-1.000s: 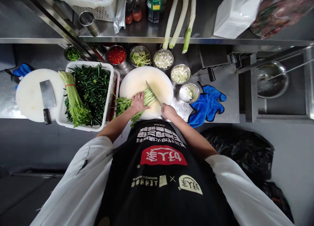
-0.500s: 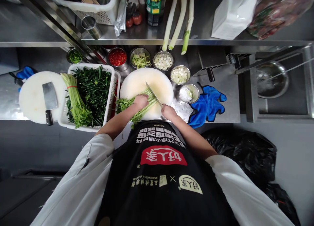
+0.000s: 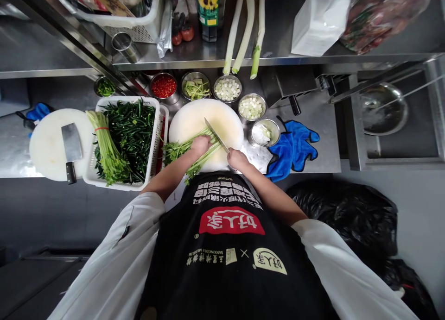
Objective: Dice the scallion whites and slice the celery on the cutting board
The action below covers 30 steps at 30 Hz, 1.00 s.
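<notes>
Brushed, glossy metal counter (image 3: pixel 325 146); matt, smooth plastic-looking cutting board (image 3: pixel 187 116); soft, matt blue cloth (image 3: pixel 295 144).

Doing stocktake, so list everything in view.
Greens: many, green, middle board
Knife: one, silver, right hand
Boards: two, white, counter
Cleaver: one, silver, left board
Baskets: three, white, counter, shelf
Chillies: many, green, basket
Bowls: six or more, silver, counter
Cloth: count unclear, blue, counter
Leeks: three, pale, shelf
Bottle: one, green, shelf
Tomatoes: two, red, shelf
Sink: one, silver, far right
Bags: two, black, lower right
Apron: one, black, torso
Sleeves: two, white, arms
Left hand: one, on greens
Right hand: one, on knife
</notes>
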Tool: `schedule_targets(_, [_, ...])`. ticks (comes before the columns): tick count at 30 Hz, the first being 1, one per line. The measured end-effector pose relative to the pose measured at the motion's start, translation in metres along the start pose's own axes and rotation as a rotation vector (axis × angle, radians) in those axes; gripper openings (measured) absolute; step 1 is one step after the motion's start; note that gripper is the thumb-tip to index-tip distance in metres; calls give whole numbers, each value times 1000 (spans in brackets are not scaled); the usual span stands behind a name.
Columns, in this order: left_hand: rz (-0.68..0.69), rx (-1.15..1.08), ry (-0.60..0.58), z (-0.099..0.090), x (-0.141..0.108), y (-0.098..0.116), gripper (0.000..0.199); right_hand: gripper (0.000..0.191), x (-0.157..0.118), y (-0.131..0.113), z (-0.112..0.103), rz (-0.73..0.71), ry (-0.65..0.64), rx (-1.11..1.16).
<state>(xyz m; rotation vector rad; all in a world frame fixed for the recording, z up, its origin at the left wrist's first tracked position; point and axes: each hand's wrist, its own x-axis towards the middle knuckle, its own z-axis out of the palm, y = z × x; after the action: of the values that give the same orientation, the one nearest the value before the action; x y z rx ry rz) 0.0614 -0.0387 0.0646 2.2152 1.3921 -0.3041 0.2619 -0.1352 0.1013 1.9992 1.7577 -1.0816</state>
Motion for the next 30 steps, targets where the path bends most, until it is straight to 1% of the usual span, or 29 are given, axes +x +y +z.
schedule_targets(4, [11, -128, 58, 4, -3, -13, 28, 33, 0, 1, 0, 0, -3, 6])
schedule_targets(7, [21, -151, 118, 8, -8, -21, 30, 35, -1, 0, -1, 1, -3, 6])
schedule_targets(10, [56, -114, 110, 12, -12, -24, 31, 35, -2, -1, -2, 1, -8, 7])
schedule_targets(12, [56, -99, 104, 13, -16, -24, 33, 35, -3, -1, -4, 1, -9, 6])
schedule_targets(13, [49, -92, 121, 14, -18, -24, 34, 34, -3, -1, -4, -1, -9, 6])
schedule_targets(17, [26, -44, 262, 13, -27, -26, 34, 34, -5, 3, -7, -18, 1, 9])
schedule_targets(18, [29, -33, 272, 12, -27, -27, 33, 34, -5, 4, -7, -19, 4, 10])
schedule_targets(20, [40, -16, 236, 10, -25, -28, 33, 35, -6, 6, -6, -18, 14, 10])
schedule_targets(22, [40, 5, 163, 6, -20, -28, 34, 35, -6, 6, -4, -18, 22, 5])
schedule_targets(26, [-14, 64, 43, -1, -3, -19, 32, 35, -5, 4, 0, -23, 22, 4])
schedule_targets(28, [-39, 78, 16, -3, 4, -14, 31, 35, -5, 3, 1, -18, 19, 4])
schedule_targets(30, [-49, 69, 26, -3, 8, -8, 31, 35, -4, 2, 1, -9, 18, 0])
